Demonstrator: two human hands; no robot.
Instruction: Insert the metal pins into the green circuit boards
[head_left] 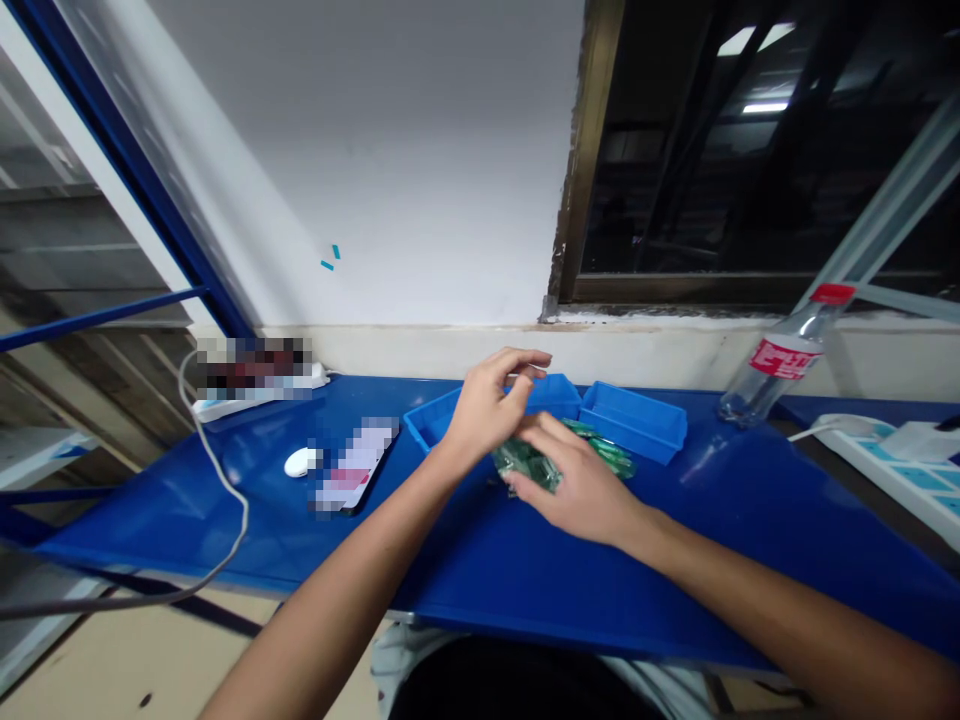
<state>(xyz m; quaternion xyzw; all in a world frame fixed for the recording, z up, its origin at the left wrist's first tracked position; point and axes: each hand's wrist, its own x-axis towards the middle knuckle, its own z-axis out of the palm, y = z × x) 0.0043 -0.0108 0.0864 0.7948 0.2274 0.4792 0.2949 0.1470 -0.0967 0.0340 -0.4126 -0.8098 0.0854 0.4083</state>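
My left hand (491,400) is raised over the blue bins, its fingers bent forward and the thumb apart from them; I see nothing in it. Close by and lower, my right hand (577,485) has its thumb and fingers around a clear plastic bag of green pieces (531,466), partly hidden by the hand. More green packets (611,455) lie just behind the right hand. One blue bin (424,420) stands behind my left wrist, another blue bin (555,392) between the hands at the back, and a third blue bin (637,420) to the right.
On the blue table (465,560) a phone (360,465) and a white round object (301,461) lie at left. A grey cable (238,500) crosses the left edge. A red-capped plastic bottle (784,360) and a power strip (892,465) stand at right, below the window.
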